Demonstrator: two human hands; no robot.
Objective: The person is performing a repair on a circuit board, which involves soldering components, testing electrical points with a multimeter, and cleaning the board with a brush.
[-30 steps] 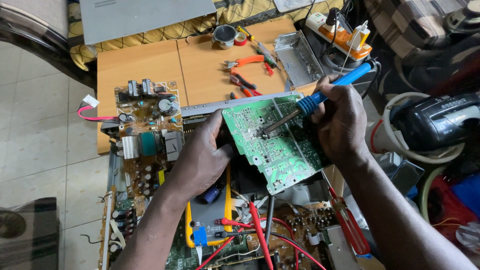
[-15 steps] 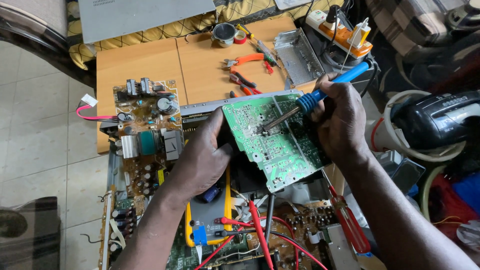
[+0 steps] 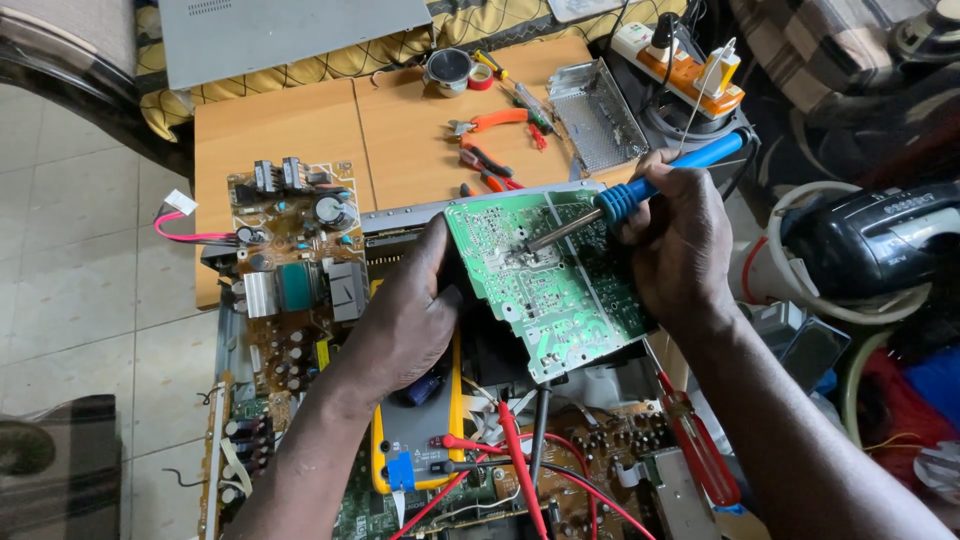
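Note:
My left hand [image 3: 405, 320] grips the left edge of a green circuit board [image 3: 560, 290] and holds it tilted, solder side up, over an opened device. My right hand [image 3: 680, 245] holds a blue-handled soldering iron [image 3: 665, 175]. Its metal tip touches the board near its upper middle. A yellow multimeter [image 3: 415, 440] with red and black leads lies under my left wrist.
A brown power board [image 3: 295, 260] with capacitors sits at left. On the wooden table [image 3: 290, 130] lie orange pliers [image 3: 495, 122], red cutters, tape rolls and a perforated metal cover [image 3: 595, 115]. A power strip [image 3: 685, 60] is at the back, a red screwdriver [image 3: 700, 450] at front right.
The soldering iron tip has shifted slightly on the green board. Both hands stay in nearly the same place.

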